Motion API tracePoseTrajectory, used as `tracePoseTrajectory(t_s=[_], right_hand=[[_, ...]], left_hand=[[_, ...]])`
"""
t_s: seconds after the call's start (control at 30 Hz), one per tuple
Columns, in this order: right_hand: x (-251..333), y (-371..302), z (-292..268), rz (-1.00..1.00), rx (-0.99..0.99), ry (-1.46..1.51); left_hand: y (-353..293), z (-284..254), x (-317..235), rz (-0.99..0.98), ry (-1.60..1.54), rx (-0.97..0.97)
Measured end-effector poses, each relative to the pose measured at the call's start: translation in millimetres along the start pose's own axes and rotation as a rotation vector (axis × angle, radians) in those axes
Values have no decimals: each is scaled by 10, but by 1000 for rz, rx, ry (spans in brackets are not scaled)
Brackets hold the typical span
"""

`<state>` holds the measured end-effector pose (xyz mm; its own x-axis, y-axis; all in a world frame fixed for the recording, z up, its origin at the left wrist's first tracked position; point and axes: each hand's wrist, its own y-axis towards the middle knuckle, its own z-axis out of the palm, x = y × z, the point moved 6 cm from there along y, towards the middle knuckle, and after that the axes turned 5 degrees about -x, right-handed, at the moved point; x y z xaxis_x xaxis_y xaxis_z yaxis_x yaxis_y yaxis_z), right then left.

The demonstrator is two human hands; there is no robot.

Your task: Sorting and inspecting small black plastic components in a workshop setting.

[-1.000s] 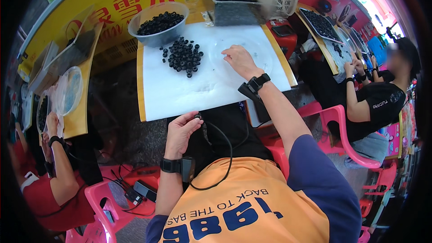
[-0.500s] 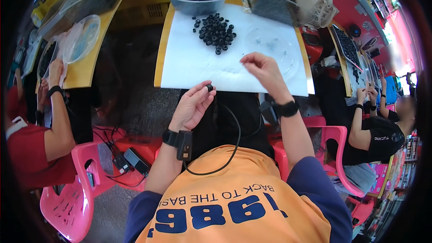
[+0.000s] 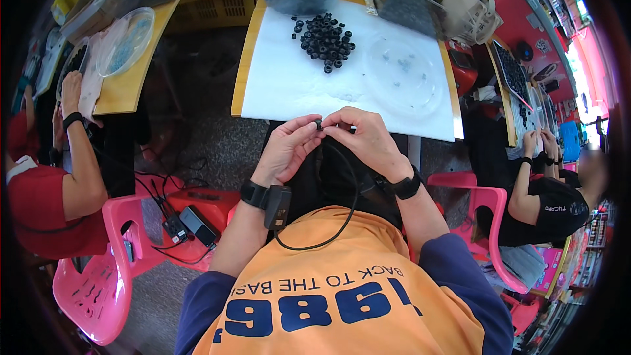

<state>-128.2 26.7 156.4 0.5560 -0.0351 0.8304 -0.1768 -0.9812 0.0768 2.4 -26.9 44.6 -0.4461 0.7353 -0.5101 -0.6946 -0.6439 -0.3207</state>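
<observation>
While left grip (image 3: 286,148) pinches black piece (image 3: 319,125) | right grip (image 3: 368,138) pressed together (contents hidden) | cable (image 3: 357,187) beneath, dish (image 3: 413,95) beyond

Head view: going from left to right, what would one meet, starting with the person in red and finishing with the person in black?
Person in red, left hand, small black piece, right hand, person in black.

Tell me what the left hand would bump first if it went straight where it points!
Probably the bare right hand, close beside the small, round black piece pinched in the bare left hand; any gap is hard to see.
</observation>
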Motion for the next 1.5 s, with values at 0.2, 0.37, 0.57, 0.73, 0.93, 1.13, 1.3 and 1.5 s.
tracePoseTrajectory(t_s=[0.2,0.37,0.57,0.73,0.93,1.13,1.3,1.5], right_hand=[[-58,26,-2,-51,-42,-53],[-268,169,74,59,73,70],[-217,654,291,30,243,206],[-137,1257,329,-25,254,167],[-240,1859,109,-320,-101,-451],[-366,2184,258,-343,-108,-672],[-418,2327,473,-370,-64,-861],[-188,2059,474,-427,-57,-522]], left_hand=[[-10,-24,24,-32,96,-25],[-8,-59,36,-76,31,-3],[40,-167,-136,-11,-283,-23],[33,-231,-321,83,-455,-84],[33,-196,-398,93,-526,-87],[56,-189,-390,70,-553,-117],[73,-194,-374,51,-575,-90],[61,-238,-401,103,-555,-55]])
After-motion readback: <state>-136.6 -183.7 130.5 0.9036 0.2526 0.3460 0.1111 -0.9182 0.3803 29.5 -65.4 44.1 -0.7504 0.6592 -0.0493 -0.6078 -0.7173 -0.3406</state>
